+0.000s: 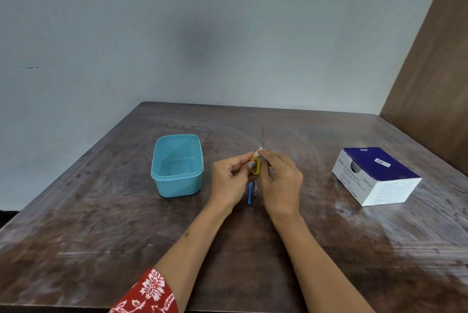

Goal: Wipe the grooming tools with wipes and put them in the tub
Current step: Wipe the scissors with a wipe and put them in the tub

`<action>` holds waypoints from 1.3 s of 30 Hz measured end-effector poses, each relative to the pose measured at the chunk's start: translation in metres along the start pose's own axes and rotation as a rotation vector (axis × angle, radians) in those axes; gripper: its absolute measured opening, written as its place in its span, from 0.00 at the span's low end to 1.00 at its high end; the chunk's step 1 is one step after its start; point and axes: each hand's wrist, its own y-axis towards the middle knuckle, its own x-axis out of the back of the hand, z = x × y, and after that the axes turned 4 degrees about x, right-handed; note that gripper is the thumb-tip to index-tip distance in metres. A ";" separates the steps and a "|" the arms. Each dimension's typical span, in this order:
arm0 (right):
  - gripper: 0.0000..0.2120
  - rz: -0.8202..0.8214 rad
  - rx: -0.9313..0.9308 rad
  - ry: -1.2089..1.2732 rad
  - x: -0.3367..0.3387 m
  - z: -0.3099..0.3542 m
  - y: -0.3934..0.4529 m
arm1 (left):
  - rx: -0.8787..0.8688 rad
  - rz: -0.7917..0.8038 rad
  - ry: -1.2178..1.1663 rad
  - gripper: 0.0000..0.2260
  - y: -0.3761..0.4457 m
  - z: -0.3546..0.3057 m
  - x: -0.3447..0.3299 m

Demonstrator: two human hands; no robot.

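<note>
Small scissors with yellow handle loops are held above the middle of the table, their thin metal blades pointing away from me. My left hand grips the yellow handles. My right hand pinches a small white wipe against the scissors just above the handles. A blue-handled tool lies on the table below and between my hands, with a thin metal tool beside it, both partly hidden. The light blue tub stands to the left of my hands and looks empty.
A white and dark blue box of alcohol swabs sits on the right side of the dark wooden table. A brown panel rises at the far right and a pale wall stands behind the table.
</note>
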 end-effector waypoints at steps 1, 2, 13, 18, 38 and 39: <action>0.09 0.011 0.008 -0.016 -0.001 0.001 -0.001 | -0.007 -0.020 0.004 0.12 0.001 0.000 0.000; 0.08 0.023 0.017 -0.033 -0.001 0.002 -0.002 | -0.016 -0.039 0.002 0.13 0.001 -0.001 0.001; 0.10 0.015 0.012 -0.008 -0.002 -0.001 -0.001 | 0.015 0.028 -0.015 0.14 -0.001 -0.002 0.001; 0.10 0.026 -0.002 0.013 -0.002 -0.002 -0.002 | 0.045 0.041 -0.007 0.15 -0.001 -0.003 0.002; 0.08 -0.049 -0.026 0.015 -0.002 -0.003 -0.002 | -0.010 -0.042 0.176 0.12 -0.007 -0.010 0.002; 0.08 -0.062 -0.036 0.021 -0.002 -0.004 -0.002 | 0.001 -0.016 0.177 0.12 -0.008 -0.011 0.002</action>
